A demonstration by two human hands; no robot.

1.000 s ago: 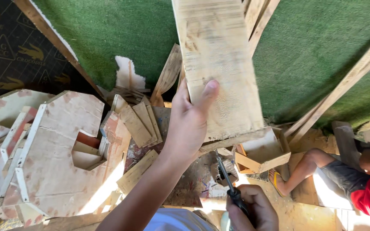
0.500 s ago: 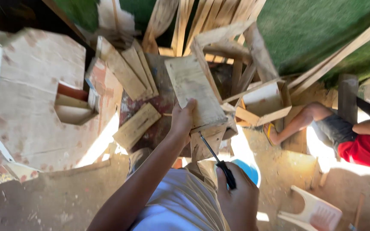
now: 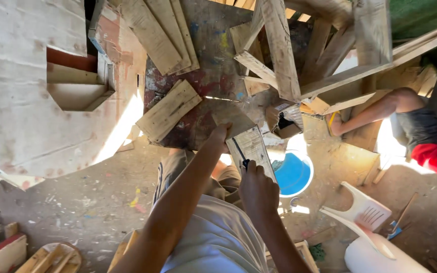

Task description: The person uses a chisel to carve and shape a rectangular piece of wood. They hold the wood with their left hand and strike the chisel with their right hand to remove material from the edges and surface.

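Left hand steadies the pale rectangular wooden board; right hand, grip closed on a dark slim tool, holds its tip against the board face. No finished mark shows on the board; work appears at an early stage.

You are in a rough woodworking yard: pallet planks and offcuts crowd a paint-stained tabletop, a large plywood panel stands alongside, and the dirt floor is littered with chips and scraps.
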